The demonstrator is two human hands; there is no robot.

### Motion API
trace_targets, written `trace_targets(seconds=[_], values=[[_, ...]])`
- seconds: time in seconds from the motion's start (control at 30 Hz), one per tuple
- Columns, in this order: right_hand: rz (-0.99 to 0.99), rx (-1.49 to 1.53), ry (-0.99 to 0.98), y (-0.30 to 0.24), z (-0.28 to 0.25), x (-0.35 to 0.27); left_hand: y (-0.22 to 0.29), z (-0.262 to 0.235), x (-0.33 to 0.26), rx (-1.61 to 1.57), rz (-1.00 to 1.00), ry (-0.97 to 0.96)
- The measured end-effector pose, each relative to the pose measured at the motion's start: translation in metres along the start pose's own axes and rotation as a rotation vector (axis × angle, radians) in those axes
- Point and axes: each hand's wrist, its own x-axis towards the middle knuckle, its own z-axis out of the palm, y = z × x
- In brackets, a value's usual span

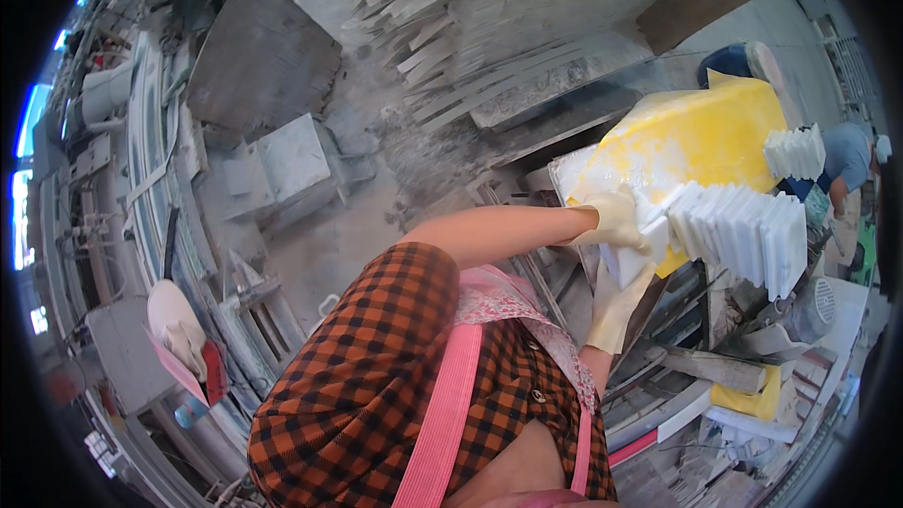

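Note:
A small white stone tile [625, 261] is held between my two hands, both in cream rubber gloves. My left hand [613, 218] closes over its upper side, and my right hand [621, 301] grips its lower edge. Just right of my hands, a row of similar white tiles [743, 233] stands on edge, packed close together. Beneath and behind them is a yellow sheet [696, 136], wet and smeared with white near my left hand. A second, smaller batch of white tiles [795, 152] stands at the sheet's far right corner.
Another person [847, 165] in a blue shirt bends at the far right. Stacked stone strips and slabs [527, 9] lie at the back. Left stand a grey block [292, 162] and a leaning board [263, 52]. A motor [811, 310] and scrap timber [720, 369] sit below the tiles.

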Motion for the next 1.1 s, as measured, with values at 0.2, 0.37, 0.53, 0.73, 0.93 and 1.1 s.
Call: trace_targets(seconds=[0.2, 0.37, 0.53, 0.73, 0.93, 1.1], values=[[0.171, -0.081, -0.104, -0.016, -0.002, -0.002, -0.018, -0.011, 0.022, -0.077, 0.038, -0.083], [0.079, 0.070, -0.030, -0.003, 0.018, -0.005, -0.032, -0.006, 0.035, -0.099, 0.016, -0.108], [-0.041, 0.004, 0.064, -0.005, 0.065, -0.013, -0.036, -0.048, 0.033, -0.134, 0.021, -0.155], [-0.248, -0.231, -0.044, -0.048, 0.211, 0.049, -0.049, -0.182, 0.022, -0.329, 0.063, 0.061], [-0.317, -0.424, -0.320, -0.090, 0.426, 0.136, -0.084, -0.357, 0.036, -0.895, 0.415, 0.387], [-0.299, -0.560, -0.722, -0.123, 0.590, 0.205, -0.101, -0.484, 0.047, -1.022, 0.483, 0.630]])
